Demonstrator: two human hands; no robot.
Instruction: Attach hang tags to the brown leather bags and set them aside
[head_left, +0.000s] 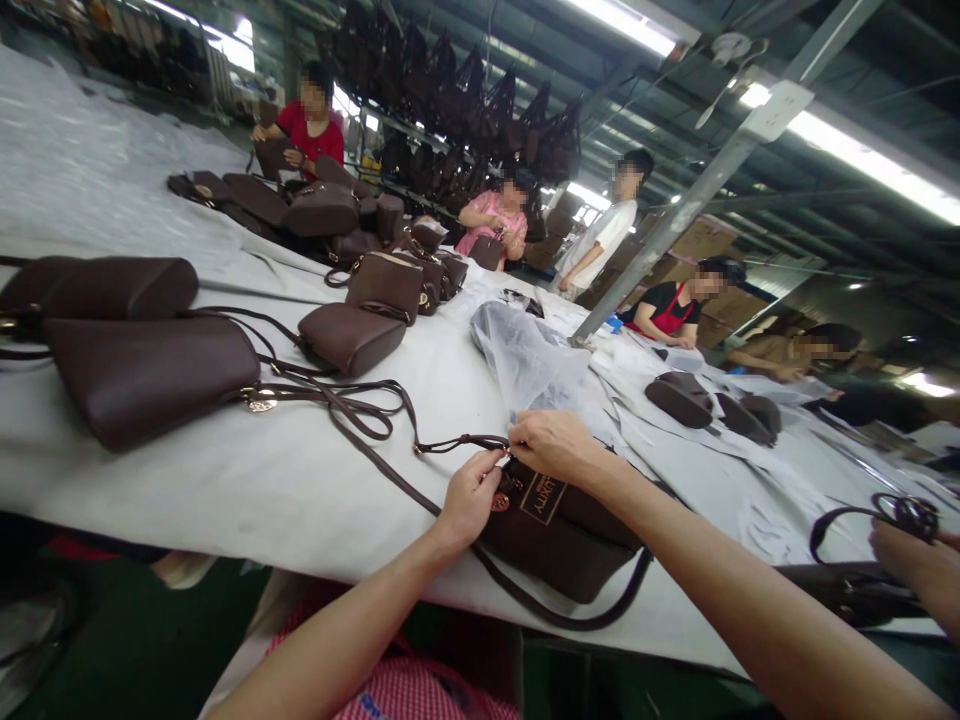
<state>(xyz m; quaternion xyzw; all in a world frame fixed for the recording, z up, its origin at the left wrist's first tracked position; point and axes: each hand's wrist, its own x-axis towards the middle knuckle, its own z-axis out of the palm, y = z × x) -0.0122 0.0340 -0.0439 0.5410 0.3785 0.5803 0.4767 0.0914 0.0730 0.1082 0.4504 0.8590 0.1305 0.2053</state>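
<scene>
A dark brown handbag [592,540] with a gold-lettered label [543,496] and a round metal charm [500,502] lies in front of me near the table edge. My left hand [472,495] is closed in a pinch at the bag's top corner, by the strap's end. Just above it, my right hand [559,440] has its fingers closed on the thin strap [457,442] by a small metal clasp. The strap runs left across the table, and a thicker loop hangs round the bag's near side. My fingertips hide just how the clasp sits.
Brown bags [157,375] lie at the left, with more [367,300] piled farther back. Clear plastic [525,350] sits just beyond my hands. A metal post [675,210] rises from the table. Several people work around it; another person's hand [911,560] holds a strap at the right.
</scene>
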